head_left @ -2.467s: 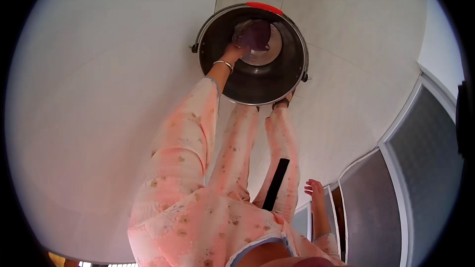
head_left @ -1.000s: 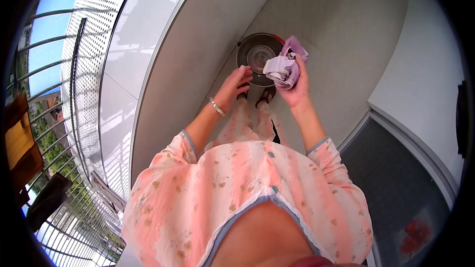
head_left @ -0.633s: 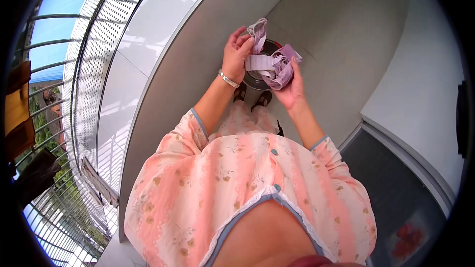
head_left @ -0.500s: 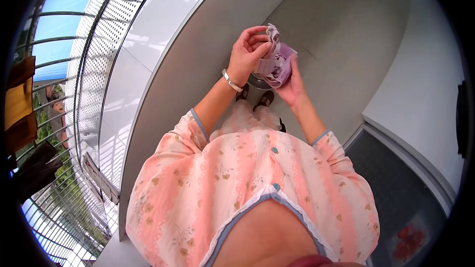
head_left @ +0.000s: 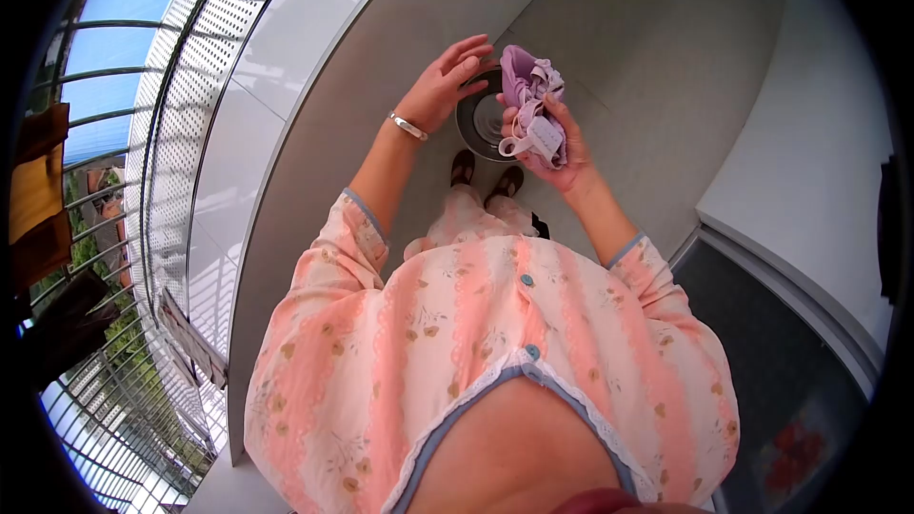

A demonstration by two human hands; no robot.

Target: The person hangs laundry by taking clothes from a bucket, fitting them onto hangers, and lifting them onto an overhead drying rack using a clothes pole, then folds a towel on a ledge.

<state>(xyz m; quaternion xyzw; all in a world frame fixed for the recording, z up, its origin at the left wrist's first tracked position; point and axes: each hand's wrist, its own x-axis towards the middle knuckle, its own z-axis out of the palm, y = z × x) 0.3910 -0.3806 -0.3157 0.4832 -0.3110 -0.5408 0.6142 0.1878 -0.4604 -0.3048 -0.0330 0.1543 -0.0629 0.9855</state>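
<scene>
A lavender bra [head_left: 535, 100], bunched up with its straps and one rounded cup showing, is gripped in my right hand [head_left: 568, 154]. A loop of strap hangs out beside the fingers. My left hand [head_left: 443, 88], with a bracelet [head_left: 408, 127] at the wrist, is apart from the bra to its left. Its fingers are spread and nothing is in them. Below both hands a round metal basin [head_left: 466, 126] stands low down near my feet, partly covered by the bra and my right hand.
On the left runs a pale tiled ledge [head_left: 249, 67] with a perforated white panel [head_left: 176, 133] and window bars beyond. Cloth items [head_left: 40, 190] hang at the far left. A white wall [head_left: 800, 190] and a dark-panelled door [head_left: 771, 343] lie to the right. My sandalled feet [head_left: 505, 183] stand on the grey floor.
My left hand has let go of the bra and moved left, its fingers opening. The bra has turned in my right hand, and more of the basin shows.
</scene>
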